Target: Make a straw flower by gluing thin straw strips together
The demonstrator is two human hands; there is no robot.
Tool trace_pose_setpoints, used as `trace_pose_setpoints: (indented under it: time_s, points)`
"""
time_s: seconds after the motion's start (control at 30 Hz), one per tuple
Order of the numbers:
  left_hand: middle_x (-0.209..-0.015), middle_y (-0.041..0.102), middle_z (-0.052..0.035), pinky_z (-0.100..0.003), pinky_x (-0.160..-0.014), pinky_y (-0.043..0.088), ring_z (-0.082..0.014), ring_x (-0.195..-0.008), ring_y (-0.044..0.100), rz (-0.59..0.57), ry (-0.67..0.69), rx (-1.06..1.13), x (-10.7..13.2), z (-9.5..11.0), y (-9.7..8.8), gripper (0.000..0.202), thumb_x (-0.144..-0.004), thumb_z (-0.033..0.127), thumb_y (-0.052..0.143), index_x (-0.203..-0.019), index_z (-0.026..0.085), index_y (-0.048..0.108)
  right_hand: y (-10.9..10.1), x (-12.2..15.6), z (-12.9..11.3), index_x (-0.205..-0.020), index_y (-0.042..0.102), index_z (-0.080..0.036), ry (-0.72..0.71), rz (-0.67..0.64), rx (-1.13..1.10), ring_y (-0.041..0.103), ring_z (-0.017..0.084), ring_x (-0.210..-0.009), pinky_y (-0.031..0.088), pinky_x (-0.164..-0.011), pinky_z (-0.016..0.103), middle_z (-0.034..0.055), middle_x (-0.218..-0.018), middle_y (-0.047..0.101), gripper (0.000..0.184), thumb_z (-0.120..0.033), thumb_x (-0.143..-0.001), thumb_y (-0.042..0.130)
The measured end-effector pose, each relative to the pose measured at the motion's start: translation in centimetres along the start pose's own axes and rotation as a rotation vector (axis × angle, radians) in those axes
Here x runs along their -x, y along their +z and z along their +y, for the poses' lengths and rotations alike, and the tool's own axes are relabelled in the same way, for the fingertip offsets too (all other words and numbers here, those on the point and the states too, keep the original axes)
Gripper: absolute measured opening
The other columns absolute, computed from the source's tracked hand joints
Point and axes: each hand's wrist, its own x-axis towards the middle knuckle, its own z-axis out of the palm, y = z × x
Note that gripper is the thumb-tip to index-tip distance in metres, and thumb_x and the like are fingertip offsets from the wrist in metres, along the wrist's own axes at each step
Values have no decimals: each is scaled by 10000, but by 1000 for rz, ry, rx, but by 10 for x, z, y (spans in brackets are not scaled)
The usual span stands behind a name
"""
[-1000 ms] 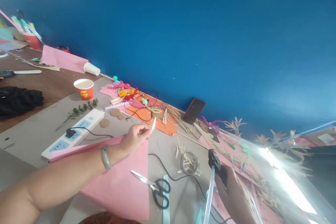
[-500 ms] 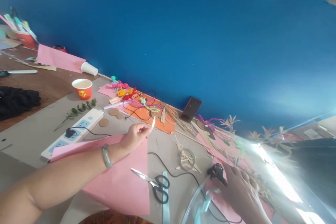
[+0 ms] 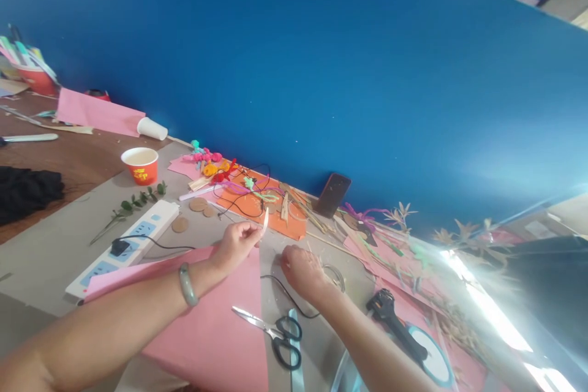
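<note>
My left hand (image 3: 236, 246), with a pale bangle on its wrist, pinches a slim, whitish pointed strip (image 3: 266, 219) upright between thumb and forefinger. Beneath that forearm lies a pink paper sheet (image 3: 211, 337). My right hand (image 3: 301, 271) is a short way to the right, its fingers curled down over some pale slivers; whatever may be in them is hidden. Scissors with black handles (image 3: 275, 334) rest slightly open between my arms, across a pale blue strip (image 3: 296, 373). Right of my right forearm lies a black tool resembling a glue gun (image 3: 397, 326).
A white power strip (image 3: 158, 220) with a black plug lies left, near a red paper cup (image 3: 140, 166) and a leafy sprig (image 3: 133, 205). A phone (image 3: 333, 194) leans on the blue wall (image 3: 294, 61). Craft scraps cover orange paper (image 3: 294, 229). A round white disc (image 3: 434, 358) lies right.
My right hand has left the black tool at the right and come toward the middle, close to my left hand. The left hand keeps its pinch on the whitish strip. The view has shifted slightly.
</note>
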Motion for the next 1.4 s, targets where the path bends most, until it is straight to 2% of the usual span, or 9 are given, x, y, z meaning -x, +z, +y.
trace_pose_setpoints:
  time_s: [0.1, 0.23, 0.33, 0.47, 0.53, 0.67, 0.83, 1.17, 1.4]
  points:
    - [-575, 597, 1, -202, -466, 392, -109, -493, 530, 5, -4, 5, 0, 1, 1, 278, -767, 413, 610, -698, 145, 640, -2, -1, -3, -891, 660, -114, -9, -20, 41, 674, 274, -856, 422, -686, 312, 161, -893, 705, 223, -96, -862, 440]
    - [-571, 595, -6, -199, -461, 391, -118, -519, 547, 12, -14, 14, 0, 3, 1, 273, -767, 407, 611, -693, 146, 636, -1, 1, -11, -943, 636, -89, -41, -28, 87, 657, 292, -919, 420, -766, 348, 193, -918, 688, 278, 7, -837, 397]
    - [-571, 589, -6, -200, -464, 385, -120, -524, 542, 18, -23, 27, 0, 3, 0, 278, -757, 419, 619, -702, 147, 634, -1, 3, -13, -955, 618, -83, -52, -15, 96, 649, 298, -932, 413, -785, 358, 201, -942, 673, 292, 30, -831, 380]
    - [-568, 580, 2, -208, -478, 375, -109, -503, 507, 10, -36, 47, 0, 3, 0, 287, -760, 423, 612, -688, 145, 624, -4, 9, -8, -940, 587, -103, -34, 33, 60, 663, 264, -858, 415, -708, 309, 172, -903, 678, 255, 7, -836, 383]
    - [-568, 575, 5, -214, -493, 372, -107, -506, 494, 8, -40, 55, 1, 4, 0, 285, -767, 412, 605, -670, 144, 618, -7, 13, -5, -929, 563, -138, -36, 109, -118, 668, 219, -756, 410, -638, 271, 115, -811, 686, 197, -68, -873, 388]
    - [-574, 574, 2, -227, -535, 372, -116, -544, 498, 1, -43, 52, 4, 7, 1, 284, -778, 383, 585, -619, 148, 602, -9, 16, -12, -787, 519, -195, -88, 219, -739, 611, 142, -516, 421, -546, 232, -13, -573, 633, 90, -165, -828, 444]
    - [-619, 589, -4, -244, -606, 417, -136, -610, 537, -3, -36, 118, 6, 9, 3, 224, -762, 352, 602, -669, 151, 636, -1, 8, -29, -719, 465, -202, -96, 205, -1232, 556, 103, -420, 417, -452, 211, -26, -588, 632, 50, -201, -761, 494]
    - [-656, 611, -11, -242, -648, 436, -142, -667, 550, -29, -28, 186, 7, 13, 2, 215, -765, 349, 622, -692, 151, 664, 11, -5, -36, -744, 464, -199, -76, 185, -1443, 513, 78, -386, 410, -429, 200, -45, -584, 608, 149, -311, -799, 544]
    - [-633, 589, -3, -237, -633, 427, -133, -647, 539, -42, -41, 207, 6, 12, 2, 214, -766, 341, 635, -700, 142, 676, 13, -6, -36, -750, 452, -203, -85, 173, -1479, 511, 81, -392, 420, -434, 205, -52, -578, 593, 129, -283, -794, 542]
